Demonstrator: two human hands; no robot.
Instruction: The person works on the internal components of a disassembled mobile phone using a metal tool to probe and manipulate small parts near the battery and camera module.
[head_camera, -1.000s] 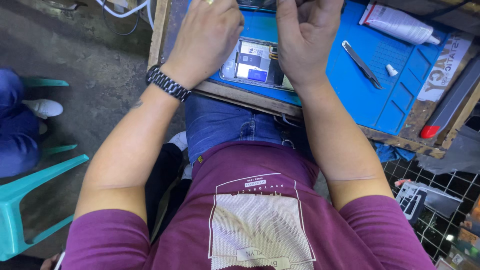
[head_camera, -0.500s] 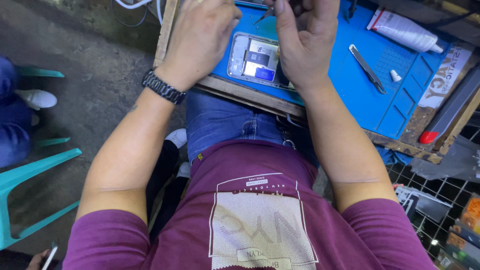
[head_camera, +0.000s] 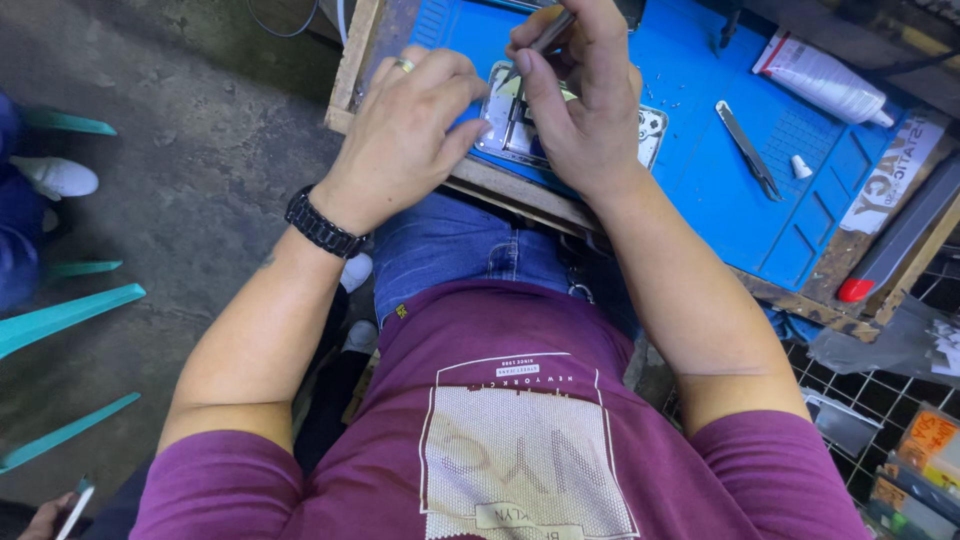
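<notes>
An opened phone (head_camera: 650, 130) lies on a blue work mat (head_camera: 700, 170) at the near edge of a wooden bench. My left hand (head_camera: 405, 130), with a ring and a black wristwatch, rests on the phone's left end and steadies it. My right hand (head_camera: 585, 100) pinches a thin metal tool (head_camera: 545, 40) like a pen, its tip pointing down into the phone's inside. Much of the phone is hidden under both hands.
Metal tweezers (head_camera: 748, 150), a small white cap (head_camera: 801, 166) and a white tube (head_camera: 825, 80) lie on the mat to the right. A red-tipped tool (head_camera: 880, 262) sits at the bench's right edge. Teal plastic chair parts (head_camera: 60, 315) and another person's shoe (head_camera: 60, 177) are on the left floor.
The view has tilted down, so the bench sits lower in frame. My right hand has curled around the thin tool over the phone, and my left hand has shifted onto the phone's left end.
</notes>
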